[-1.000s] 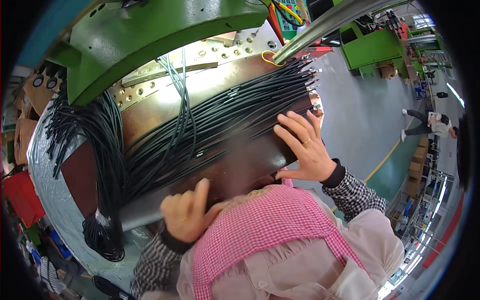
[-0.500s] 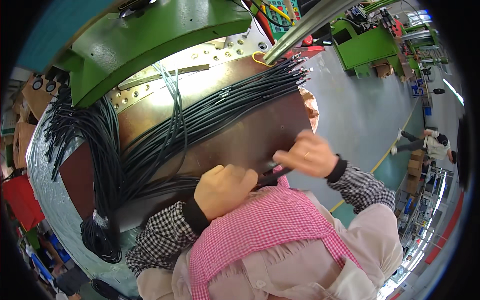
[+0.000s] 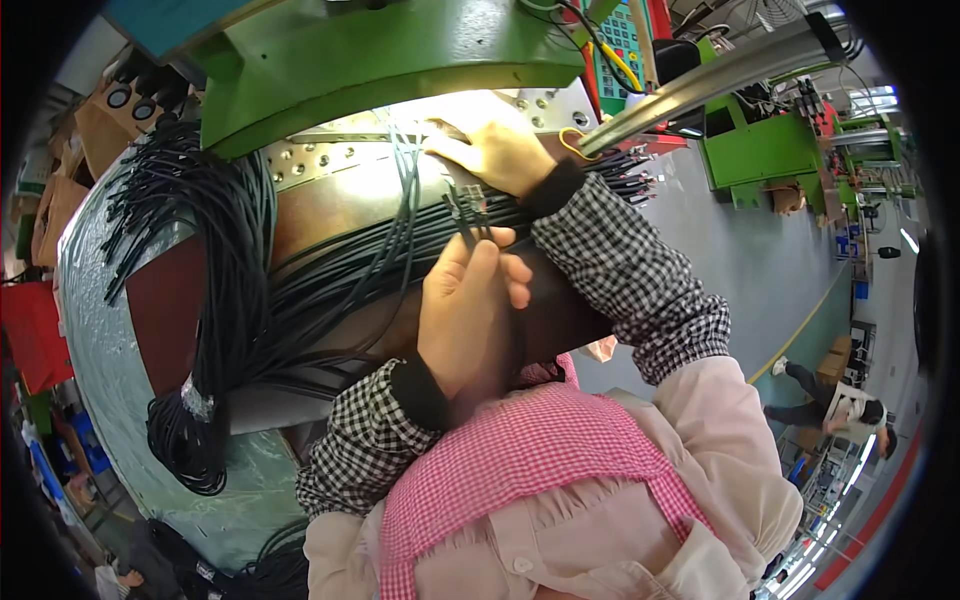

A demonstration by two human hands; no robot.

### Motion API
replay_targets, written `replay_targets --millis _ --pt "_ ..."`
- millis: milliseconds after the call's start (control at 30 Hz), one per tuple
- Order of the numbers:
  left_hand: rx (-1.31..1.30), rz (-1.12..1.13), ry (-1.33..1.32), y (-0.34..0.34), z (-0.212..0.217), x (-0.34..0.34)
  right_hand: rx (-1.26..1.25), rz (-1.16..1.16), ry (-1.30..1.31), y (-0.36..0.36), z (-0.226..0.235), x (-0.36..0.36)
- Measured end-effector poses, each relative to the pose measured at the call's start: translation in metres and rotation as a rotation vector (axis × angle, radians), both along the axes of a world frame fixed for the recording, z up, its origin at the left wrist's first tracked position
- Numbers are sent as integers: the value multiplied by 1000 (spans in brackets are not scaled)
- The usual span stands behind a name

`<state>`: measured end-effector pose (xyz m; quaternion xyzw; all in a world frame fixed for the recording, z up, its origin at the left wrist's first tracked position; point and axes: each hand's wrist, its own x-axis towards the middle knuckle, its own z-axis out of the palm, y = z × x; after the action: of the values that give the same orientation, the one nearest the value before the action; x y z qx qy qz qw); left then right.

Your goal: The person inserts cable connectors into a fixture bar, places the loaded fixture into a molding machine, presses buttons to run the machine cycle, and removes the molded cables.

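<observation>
Some black cables point(image 3: 465, 225) protrude from the left hand point(image 3: 464, 315).

From my end, black cables point(image 3: 235, 290), centre and left: smooth satin plastic or rubber; cable tips point(image 3: 477, 200) mid-frame read as shiny metal. Pale strands point(image 3: 406, 165), upper centre: smooth, slightly glossy. Brown board point(image 3: 165, 320): smooth, low sheen, can't tell material. Green machine frame point(image 3: 400, 80), top: glossy paint, metal-looking. Drilled plate point(image 3: 320, 158), upper left of centre: bright metal. Pole point(image 3: 720, 80), upper right: smooth silvery metal. Wrapping point(image 3: 98, 300), left: wrinkled, shiny plastic film. I log apron point(image 3: 530, 440) and sleeves point(image 3: 625, 265) as matt checked cloth, shirt point(image 3: 715, 430) plain matt cloth.
</observation>
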<state>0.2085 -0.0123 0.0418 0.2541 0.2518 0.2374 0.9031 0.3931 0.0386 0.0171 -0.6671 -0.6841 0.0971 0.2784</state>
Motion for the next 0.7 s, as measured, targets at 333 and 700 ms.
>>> replay_targets --millis 333,700 --pt "-59 -73 -95 4 7 -5 333 173 -175 -85 42 -13" --pt "-23 161 27 9 9 -24 116 -6 223 -53 34 -33"
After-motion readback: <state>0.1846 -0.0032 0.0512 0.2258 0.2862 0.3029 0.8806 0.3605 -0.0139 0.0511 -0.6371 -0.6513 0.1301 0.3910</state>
